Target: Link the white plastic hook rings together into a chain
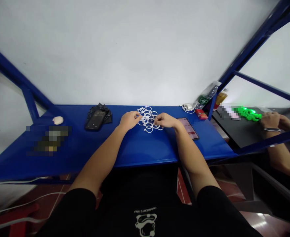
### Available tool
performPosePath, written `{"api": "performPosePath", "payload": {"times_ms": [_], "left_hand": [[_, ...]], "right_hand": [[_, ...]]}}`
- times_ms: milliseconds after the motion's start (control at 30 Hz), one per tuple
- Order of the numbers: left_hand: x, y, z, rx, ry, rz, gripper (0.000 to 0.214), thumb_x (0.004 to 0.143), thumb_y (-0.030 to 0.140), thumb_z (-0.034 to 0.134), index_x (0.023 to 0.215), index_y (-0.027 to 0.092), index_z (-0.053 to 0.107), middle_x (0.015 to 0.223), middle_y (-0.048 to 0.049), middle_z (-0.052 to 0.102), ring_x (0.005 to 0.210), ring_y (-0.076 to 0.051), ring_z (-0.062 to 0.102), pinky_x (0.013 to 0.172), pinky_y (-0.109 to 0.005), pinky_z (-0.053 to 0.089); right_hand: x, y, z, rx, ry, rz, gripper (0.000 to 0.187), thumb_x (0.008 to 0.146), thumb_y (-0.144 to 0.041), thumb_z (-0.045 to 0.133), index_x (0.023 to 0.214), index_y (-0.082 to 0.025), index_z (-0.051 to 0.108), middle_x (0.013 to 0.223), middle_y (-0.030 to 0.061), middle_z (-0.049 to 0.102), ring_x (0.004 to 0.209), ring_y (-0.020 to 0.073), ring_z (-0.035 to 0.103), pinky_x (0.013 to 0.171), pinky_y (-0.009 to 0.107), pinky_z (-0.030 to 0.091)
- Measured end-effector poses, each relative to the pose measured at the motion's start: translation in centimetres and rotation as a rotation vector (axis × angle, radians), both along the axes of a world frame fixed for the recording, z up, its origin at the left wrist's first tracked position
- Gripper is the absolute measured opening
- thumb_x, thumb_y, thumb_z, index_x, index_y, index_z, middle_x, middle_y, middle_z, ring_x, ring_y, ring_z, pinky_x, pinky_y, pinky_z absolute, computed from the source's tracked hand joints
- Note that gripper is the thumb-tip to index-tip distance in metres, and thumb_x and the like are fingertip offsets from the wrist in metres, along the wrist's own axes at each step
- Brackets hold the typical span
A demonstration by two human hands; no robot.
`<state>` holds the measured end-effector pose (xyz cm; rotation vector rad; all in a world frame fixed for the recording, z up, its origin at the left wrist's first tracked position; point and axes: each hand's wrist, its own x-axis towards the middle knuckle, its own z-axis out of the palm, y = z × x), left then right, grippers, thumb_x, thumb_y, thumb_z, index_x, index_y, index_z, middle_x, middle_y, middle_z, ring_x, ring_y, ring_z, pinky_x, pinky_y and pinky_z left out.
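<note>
A cluster of linked white zip-tie rings (149, 116) lies on the blue table between my hands, each loop thin with a small head. My left hand (129, 120) is at the cluster's left side, thumb and fingers pinched on one of the rings. From the right, my right hand (166, 120) has its fingers curled and pinched at a ring on that edge. Exactly which loops the fingertips hold is partly hidden by the fingers.
On the blue table (145, 153) are a black phone (95, 119) on a black plastic bag, a white case (58, 120), another phone (189, 129), a red box (201, 114), a coiled white cable (188, 108) and a water bottle (206, 96). A co-worker's hands (270, 120) are by green pieces (249, 113).
</note>
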<state>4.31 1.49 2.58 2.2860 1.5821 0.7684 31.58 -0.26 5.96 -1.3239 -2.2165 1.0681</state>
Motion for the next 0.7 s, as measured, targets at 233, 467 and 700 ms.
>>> {"api": "performPosePath", "payload": {"times_ms": [233,467,700], "left_hand": [[-0.4,-0.2,-0.4,-0.34,-0.03,-0.367,0.061,0.074,0.066,0.086,0.121,0.027,0.08,0.093,-0.0036,0.079,0.081,-0.023,0.072,0.072,-0.034,0.053],[0.3,0.3,-1.7,-0.045,0.034,-0.275,0.032,0.09,0.043,0.078,0.117,0.026,0.08,0.115,-0.0068,0.077,0.106,-0.027,0.071,0.094,-0.04,0.055],[0.3,0.6,-2.1,0.018,-0.067,-0.261,0.033,0.095,0.043,0.072,0.121,0.024,0.079,0.12,-0.006,0.074,0.097,-0.021,0.07,0.096,-0.038,0.056]], "right_hand": [[-1.0,0.2,-1.3,-0.106,-0.044,0.059,0.014,0.079,-0.031,0.075,0.084,-0.019,0.08,0.074,0.0001,0.076,0.062,0.0136,0.066,0.06,0.024,0.05],[-2.1,1.0,-2.7,0.302,0.098,-0.043,0.021,0.09,-0.035,0.069,0.09,-0.016,0.078,0.084,0.0016,0.075,0.074,0.0139,0.063,0.072,0.025,0.046],[-2.5,1.0,-3.2,0.231,-0.029,0.031,0.012,0.09,-0.027,0.07,0.086,-0.018,0.077,0.082,0.0002,0.076,0.074,0.0131,0.063,0.072,0.024,0.043]]}}
